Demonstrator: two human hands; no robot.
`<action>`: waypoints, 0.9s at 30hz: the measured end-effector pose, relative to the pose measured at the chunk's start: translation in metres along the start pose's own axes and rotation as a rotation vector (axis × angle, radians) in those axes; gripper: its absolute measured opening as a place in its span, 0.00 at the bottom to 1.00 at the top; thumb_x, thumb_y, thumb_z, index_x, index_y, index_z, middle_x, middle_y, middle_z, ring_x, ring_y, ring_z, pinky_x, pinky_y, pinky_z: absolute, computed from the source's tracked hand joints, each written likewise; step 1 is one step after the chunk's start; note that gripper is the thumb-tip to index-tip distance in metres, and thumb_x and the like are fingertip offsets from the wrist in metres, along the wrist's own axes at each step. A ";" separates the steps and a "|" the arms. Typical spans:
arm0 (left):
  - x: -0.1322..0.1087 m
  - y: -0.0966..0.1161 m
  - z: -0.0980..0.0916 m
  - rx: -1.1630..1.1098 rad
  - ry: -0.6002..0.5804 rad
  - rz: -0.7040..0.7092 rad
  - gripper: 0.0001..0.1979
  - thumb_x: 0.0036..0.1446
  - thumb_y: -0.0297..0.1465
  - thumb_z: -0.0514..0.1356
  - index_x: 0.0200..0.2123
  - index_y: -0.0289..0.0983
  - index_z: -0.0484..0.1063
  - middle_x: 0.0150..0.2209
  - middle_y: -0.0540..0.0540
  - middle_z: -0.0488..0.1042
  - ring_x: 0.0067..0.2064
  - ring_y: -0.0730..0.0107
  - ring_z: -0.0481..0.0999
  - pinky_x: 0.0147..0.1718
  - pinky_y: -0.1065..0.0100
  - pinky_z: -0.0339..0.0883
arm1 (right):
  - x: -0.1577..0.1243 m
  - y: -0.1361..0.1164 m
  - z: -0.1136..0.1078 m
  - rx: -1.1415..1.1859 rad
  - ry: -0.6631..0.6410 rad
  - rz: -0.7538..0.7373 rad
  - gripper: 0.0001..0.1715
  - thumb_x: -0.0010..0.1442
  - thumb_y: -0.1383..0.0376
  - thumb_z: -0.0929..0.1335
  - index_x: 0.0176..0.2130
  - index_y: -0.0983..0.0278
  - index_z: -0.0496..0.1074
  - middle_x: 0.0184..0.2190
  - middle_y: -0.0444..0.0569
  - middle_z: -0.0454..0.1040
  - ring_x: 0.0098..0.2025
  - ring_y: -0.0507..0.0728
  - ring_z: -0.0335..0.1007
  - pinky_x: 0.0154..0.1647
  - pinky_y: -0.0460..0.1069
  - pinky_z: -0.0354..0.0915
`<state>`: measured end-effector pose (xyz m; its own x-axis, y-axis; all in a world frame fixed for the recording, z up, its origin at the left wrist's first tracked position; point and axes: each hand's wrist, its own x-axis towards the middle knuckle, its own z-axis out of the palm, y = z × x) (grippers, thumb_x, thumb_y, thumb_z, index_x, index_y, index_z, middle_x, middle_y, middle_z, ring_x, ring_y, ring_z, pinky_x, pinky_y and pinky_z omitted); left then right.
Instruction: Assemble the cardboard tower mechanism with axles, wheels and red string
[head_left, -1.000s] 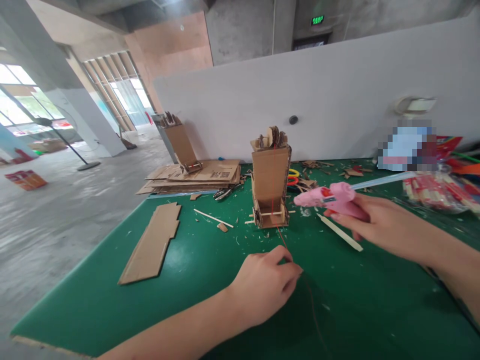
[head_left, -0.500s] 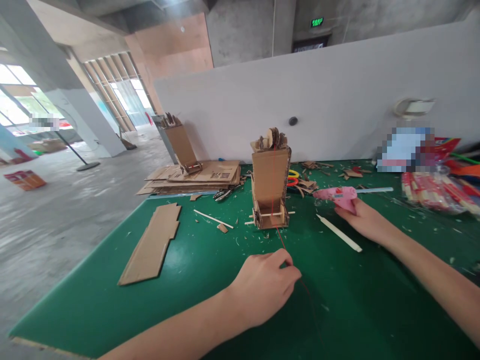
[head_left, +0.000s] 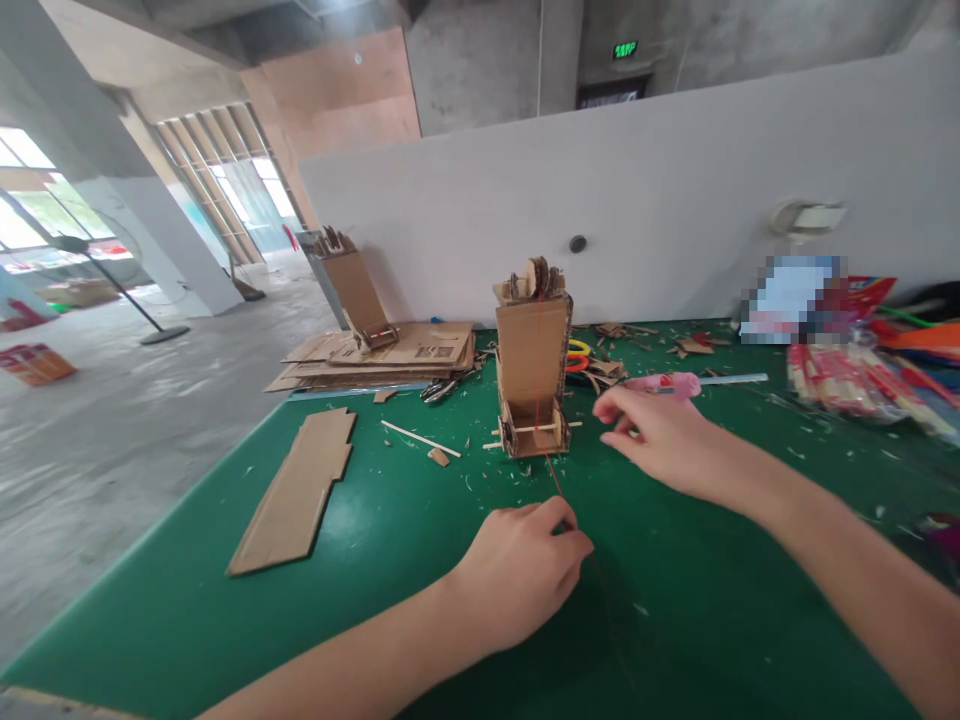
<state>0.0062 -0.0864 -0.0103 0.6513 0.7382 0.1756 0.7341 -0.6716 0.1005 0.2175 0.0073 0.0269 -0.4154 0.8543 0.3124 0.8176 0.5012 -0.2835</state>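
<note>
A small cardboard tower (head_left: 531, 365) with cardboard wheels on top stands on the green table (head_left: 390, 520). A red thread (head_left: 538, 380) runs down its front and across the mat to my left hand (head_left: 525, 570), which pinches the thread close to the table. My right hand (head_left: 660, 435) hovers just right of the tower's base, fingers loosely apart, holding nothing. The pink glue gun (head_left: 667, 383) lies on the table behind that hand.
A long cardboard strip (head_left: 296, 495) lies at the left. Stacked cardboard sheets (head_left: 382, 352) with a second cardboard model (head_left: 356, 290) sit at the back left, pliers (head_left: 442, 388) beside them. Thin sticks, scraps, coloured rings and packaged sticks (head_left: 855, 385) are strewn about. A white partition (head_left: 675, 190) backs the table.
My right hand set the pink glue gun down on the table, let go of it and moved left toward the tower. My left hand kept its pinch on the thread.
</note>
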 end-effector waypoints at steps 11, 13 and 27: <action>0.000 0.002 -0.003 0.007 -0.018 0.000 0.11 0.60 0.28 0.48 0.37 0.42 0.70 0.40 0.51 0.69 0.35 0.72 0.71 0.31 0.69 0.69 | 0.027 0.002 0.042 0.308 -0.048 0.075 0.03 0.53 0.69 0.64 0.30 0.62 0.66 0.28 0.45 0.74 0.30 0.53 0.70 0.31 0.47 0.62; 0.000 0.002 -0.002 0.008 -0.018 0.006 0.11 0.59 0.28 0.48 0.37 0.42 0.70 0.40 0.51 0.69 0.35 0.72 0.71 0.31 0.69 0.69 | 0.027 0.002 0.043 0.318 -0.043 0.064 0.02 0.53 0.68 0.64 0.29 0.62 0.66 0.27 0.44 0.73 0.29 0.53 0.69 0.30 0.47 0.61; 0.000 0.001 0.002 0.005 -0.014 0.018 0.11 0.59 0.27 0.49 0.37 0.41 0.70 0.39 0.51 0.69 0.35 0.71 0.71 0.31 0.69 0.69 | 0.024 0.012 0.053 0.308 -0.012 -0.007 0.08 0.58 0.64 0.61 0.32 0.61 0.70 0.30 0.45 0.75 0.32 0.54 0.69 0.34 0.48 0.61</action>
<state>0.0076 -0.0867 -0.0122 0.6673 0.7265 0.1641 0.7228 -0.6848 0.0926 0.1958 0.0411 -0.0168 -0.4266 0.8513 0.3053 0.6562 0.5237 -0.5433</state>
